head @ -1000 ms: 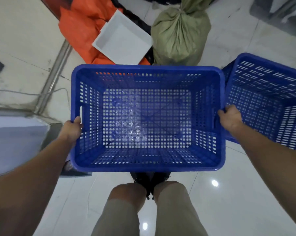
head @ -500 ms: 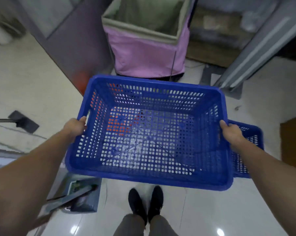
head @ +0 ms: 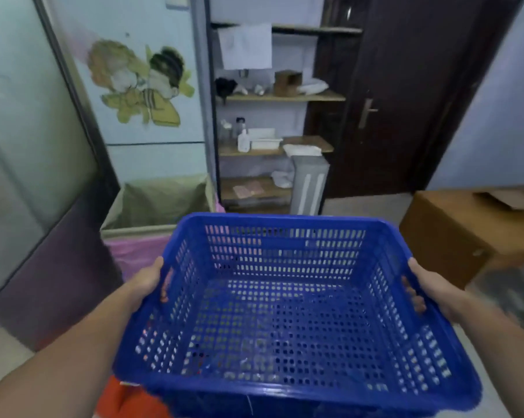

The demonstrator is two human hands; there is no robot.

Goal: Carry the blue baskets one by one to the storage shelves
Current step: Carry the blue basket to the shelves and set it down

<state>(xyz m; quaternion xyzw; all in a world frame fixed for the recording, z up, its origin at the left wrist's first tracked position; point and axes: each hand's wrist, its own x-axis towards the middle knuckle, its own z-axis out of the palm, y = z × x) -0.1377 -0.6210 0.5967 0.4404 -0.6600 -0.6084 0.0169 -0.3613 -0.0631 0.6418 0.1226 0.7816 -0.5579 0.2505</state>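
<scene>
The person stands holding an empty blue basket out in front at waist height, carried level over the floor. The left hand is clamped on the left handle slot and the right hand on the right one, fingers hooked through the openings. Ahead, a set of wooden shelves stands against the wall beside a dark door, and it looks already crowded with bottles, boxes and cloths.

The trouble I would expect is on the way there. A pink-sided bin sits just left of the path and a brown cabinet to the right, so the wide basket could clip either one. It also hides the floor right underfoot, so a trip is possible. Finding a free shelf may be awkward too.

Compared with half a second ago, the view has swung up from the floor: the shelves and door now show, the feet and the second basket are out of sight, and the grip is unchanged.
</scene>
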